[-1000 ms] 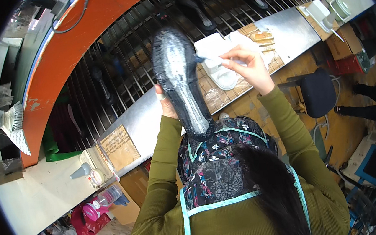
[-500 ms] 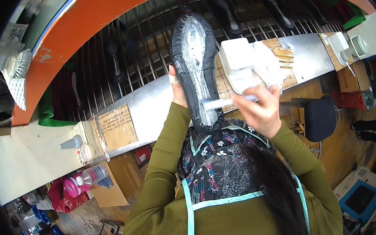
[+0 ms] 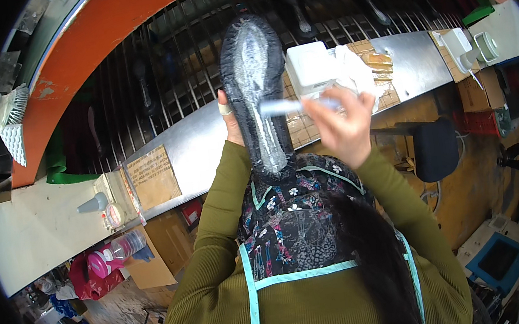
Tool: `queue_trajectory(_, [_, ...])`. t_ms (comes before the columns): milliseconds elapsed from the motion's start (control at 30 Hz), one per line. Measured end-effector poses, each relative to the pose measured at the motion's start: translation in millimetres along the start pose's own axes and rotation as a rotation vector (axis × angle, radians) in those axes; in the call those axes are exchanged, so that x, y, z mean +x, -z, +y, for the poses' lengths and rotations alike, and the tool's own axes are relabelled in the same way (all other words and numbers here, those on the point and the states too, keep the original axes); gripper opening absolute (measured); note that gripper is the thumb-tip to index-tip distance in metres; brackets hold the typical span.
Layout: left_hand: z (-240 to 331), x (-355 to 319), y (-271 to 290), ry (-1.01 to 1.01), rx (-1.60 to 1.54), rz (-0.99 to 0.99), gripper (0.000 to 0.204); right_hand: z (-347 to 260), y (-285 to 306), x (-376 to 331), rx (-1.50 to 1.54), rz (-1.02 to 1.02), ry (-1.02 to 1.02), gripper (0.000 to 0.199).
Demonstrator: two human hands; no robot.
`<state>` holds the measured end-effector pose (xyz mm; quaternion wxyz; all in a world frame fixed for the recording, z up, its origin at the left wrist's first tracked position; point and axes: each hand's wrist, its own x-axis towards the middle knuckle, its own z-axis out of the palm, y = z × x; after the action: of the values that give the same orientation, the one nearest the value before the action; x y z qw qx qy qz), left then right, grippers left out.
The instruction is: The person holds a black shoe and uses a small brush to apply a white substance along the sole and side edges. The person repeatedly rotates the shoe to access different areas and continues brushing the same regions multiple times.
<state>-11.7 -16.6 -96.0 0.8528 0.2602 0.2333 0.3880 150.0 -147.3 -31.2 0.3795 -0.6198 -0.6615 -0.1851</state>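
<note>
And here we are with the black shoe [image 3: 240, 88] front and centre, sole facing up, wide end at twelve o'clock, narrow end at six, right by the flowered apron [image 3: 302, 233]. A pale streak runs down the middle of that sole! The left hand [image 3: 231, 125] has it at the nine o'clock edge, thumb laid along the side, a light band round that thumb, the other fingers hidden behind the shoe.

Over at four o'clock, the right hand [image 3: 341, 125] is pinching a slim white stick [image 3: 282, 106], fingertips pressed together on it. The stick points to nine o'clock, its far end over the sole, too blurred to tell whether it touches.

Look round the worktop [image 3: 198, 146]! At two o'clock from the shoe sits a white tub [image 3: 311, 65], a crumpled white cloth [image 3: 359, 70] right beside it, both on a brown checked mat [image 3: 302, 135]. Out at eight o'clock lies a brown card [image 3: 153, 181], with a grey cone [image 3: 92, 203] beyond it. Up from eleven to one, metal rods [image 3: 178, 75] carry more dark shoes [image 3: 376, 7]. And at four, well apart, a black chair [image 3: 435, 150]!
</note>
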Motion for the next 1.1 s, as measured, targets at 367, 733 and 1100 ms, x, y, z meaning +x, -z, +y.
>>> queue_trajectory(367, [9.9,-6.6,33.8,-0.014,-0.195,0.053,0.093,84.0,-20.6,-122.6,-0.199,-0.265,-0.525,0.01])
queue_trajectory(733, [-3.6,-23.8,93.3,-0.253,-0.204,0.087,0.075,130.5,-53.6,-73.8,-0.219,-0.315,-0.55,0.008])
queue_trajectory(1100, [16.9,-40.4,20.3,-0.261,-0.162,0.135,0.095,241.7,-105.8,-61.6,-0.353,-0.187,-0.683,0.03])
